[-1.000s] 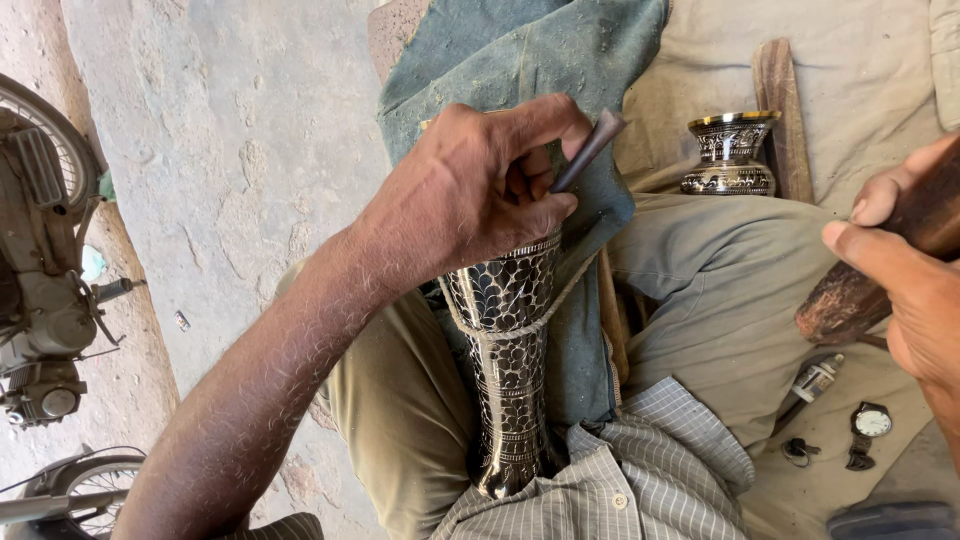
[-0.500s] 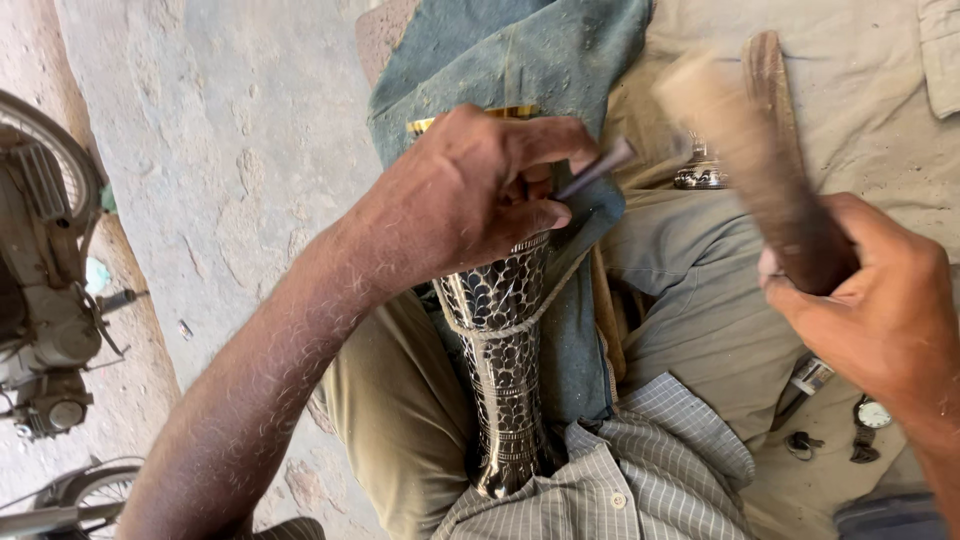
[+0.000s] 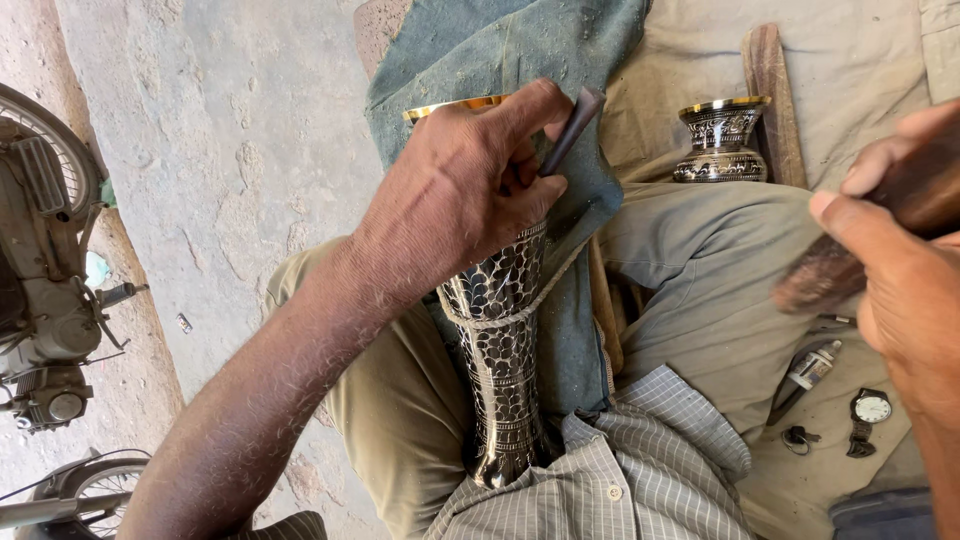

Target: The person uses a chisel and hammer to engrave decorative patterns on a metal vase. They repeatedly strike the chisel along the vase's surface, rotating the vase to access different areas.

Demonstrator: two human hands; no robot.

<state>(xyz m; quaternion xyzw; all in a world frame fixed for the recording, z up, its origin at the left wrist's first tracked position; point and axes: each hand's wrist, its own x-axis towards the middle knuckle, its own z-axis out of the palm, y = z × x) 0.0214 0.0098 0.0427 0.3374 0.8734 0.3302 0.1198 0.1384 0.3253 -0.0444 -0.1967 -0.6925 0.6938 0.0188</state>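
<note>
**Engraved vase across your lap, tool in each hand**

Your left hand [image 3: 470, 195] rests on the upper part of the tall engraved metal vase [image 3: 497, 370], fingers curled shut around a slim dark chisel [image 3: 570, 128], which pokes out above the knuckles and slants toward the top right. The vase lies lengthwise across your lap, gold-rimmed mouth pointing away from you, foot end tucked against your striped shirt [image 3: 610, 480]. A blue-grey cloth [image 3: 500, 50] lies under and beside it, over your khaki trousers [image 3: 400, 400].

Your right hand [image 3: 900, 270] sits at the right edge of the view, closed around a dark wooden mallet [image 3: 850, 265]; the mallet is motion-blurred and held clear of the chisel, well apart from it.

Further out on the tan sheet [image 3: 860, 70]: a short engraved vase [image 3: 722, 140], standing upright, just beside a wooden stick [image 3: 770, 90]. Near your right knee lie a wristwatch [image 3: 868, 415] and a small bottle [image 3: 812, 368]. A motorbike [image 3: 45, 300] stands on the concrete at the left.
</note>
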